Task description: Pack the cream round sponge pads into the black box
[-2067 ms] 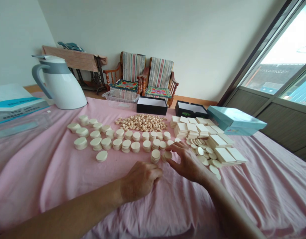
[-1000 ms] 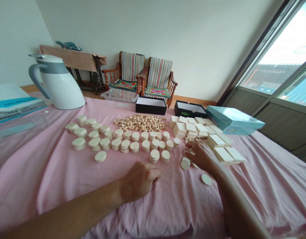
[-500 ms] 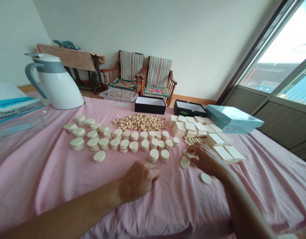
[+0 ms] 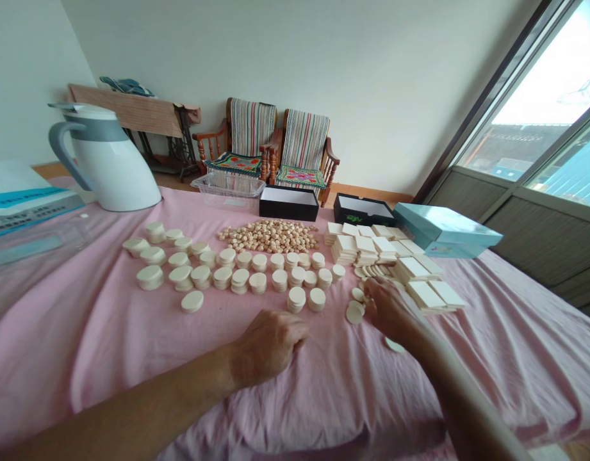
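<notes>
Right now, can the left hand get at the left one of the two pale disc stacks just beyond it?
Probably yes: the left hand is curled over the pink cloth, just short of that disc stack, with only cloth showing between.

The right hand [image 4: 389, 308] bends over loose discs [image 4: 355, 314]; the curled left hand [image 4: 270, 346] rests on pink cloth [image 4: 347, 390].
</notes>
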The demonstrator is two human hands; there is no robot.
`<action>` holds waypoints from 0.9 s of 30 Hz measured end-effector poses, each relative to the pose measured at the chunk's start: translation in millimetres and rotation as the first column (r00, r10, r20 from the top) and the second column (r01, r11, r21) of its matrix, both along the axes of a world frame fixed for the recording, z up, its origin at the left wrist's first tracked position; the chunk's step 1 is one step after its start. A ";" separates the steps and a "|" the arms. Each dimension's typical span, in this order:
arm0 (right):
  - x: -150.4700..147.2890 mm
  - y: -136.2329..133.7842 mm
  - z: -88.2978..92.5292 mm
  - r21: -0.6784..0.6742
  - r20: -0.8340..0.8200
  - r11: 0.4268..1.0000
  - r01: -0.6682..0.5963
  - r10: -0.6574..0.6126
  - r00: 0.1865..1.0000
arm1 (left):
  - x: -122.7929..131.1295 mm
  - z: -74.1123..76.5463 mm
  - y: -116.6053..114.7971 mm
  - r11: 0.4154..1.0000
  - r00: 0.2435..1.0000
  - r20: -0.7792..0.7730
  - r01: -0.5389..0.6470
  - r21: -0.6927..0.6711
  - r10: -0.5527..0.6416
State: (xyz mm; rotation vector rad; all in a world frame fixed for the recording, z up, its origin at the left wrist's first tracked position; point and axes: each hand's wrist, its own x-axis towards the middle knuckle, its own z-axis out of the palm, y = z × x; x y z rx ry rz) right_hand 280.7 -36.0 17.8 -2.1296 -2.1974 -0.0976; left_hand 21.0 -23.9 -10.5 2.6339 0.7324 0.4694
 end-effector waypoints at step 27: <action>-36.1 3.6 -6.0 0.236 -0.228 0.951 -0.200 0.254 0.940 | 0.3 -0.9 0.2 1.000 1.000 -0.018 -0.009 0.002 0.009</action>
